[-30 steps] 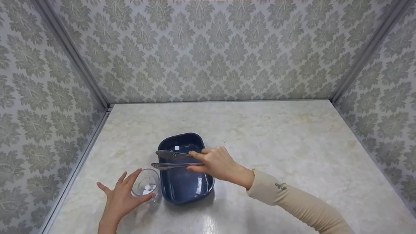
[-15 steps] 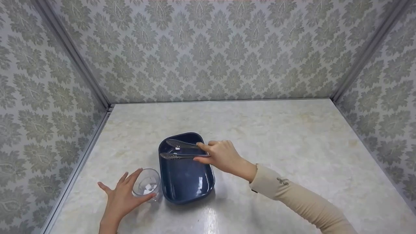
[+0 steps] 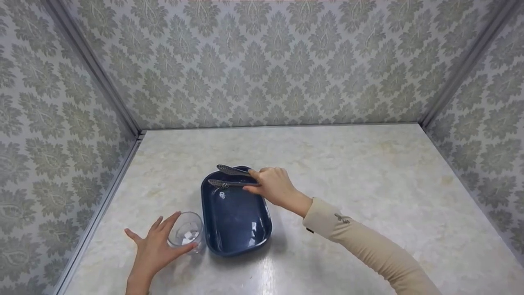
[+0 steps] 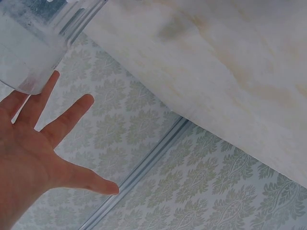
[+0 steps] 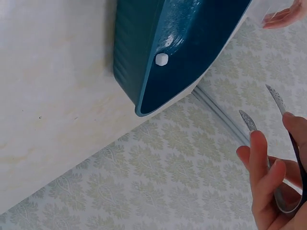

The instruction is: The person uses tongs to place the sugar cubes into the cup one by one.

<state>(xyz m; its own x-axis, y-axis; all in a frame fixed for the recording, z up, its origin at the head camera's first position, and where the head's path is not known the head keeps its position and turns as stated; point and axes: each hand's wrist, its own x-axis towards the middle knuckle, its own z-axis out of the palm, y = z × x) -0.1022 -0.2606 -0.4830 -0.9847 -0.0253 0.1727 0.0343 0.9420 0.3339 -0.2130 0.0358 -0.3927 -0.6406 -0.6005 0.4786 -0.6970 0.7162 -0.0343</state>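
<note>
My left hand (image 3: 153, 250) holds a clear glass cup (image 3: 180, 242) at the front left, thumb on the near side and fingers on the far side. Several white cubes (image 3: 190, 234) lie inside it. In the left wrist view the fingers touch the cup (image 4: 33, 52) while others spread away. My right hand (image 3: 276, 186) grips metal tongs (image 3: 235, 184) with perforated tips, their arms apart, over the far end of a dark blue rectangular dish (image 3: 237, 223). One white cube (image 5: 162, 59) lies in the dish in the right wrist view; the tongs mostly cover it in the head view.
The dish stands close beside the cup on a pale marbled table (image 3: 348, 172). Patterned walls (image 3: 262, 61) enclose the back and both sides, with grey metal strips (image 3: 98, 73) at the corners.
My right hand has moved the tongs away from me, from the dish's left rim and middle to its far end. The left hand and cup have stayed put.
</note>
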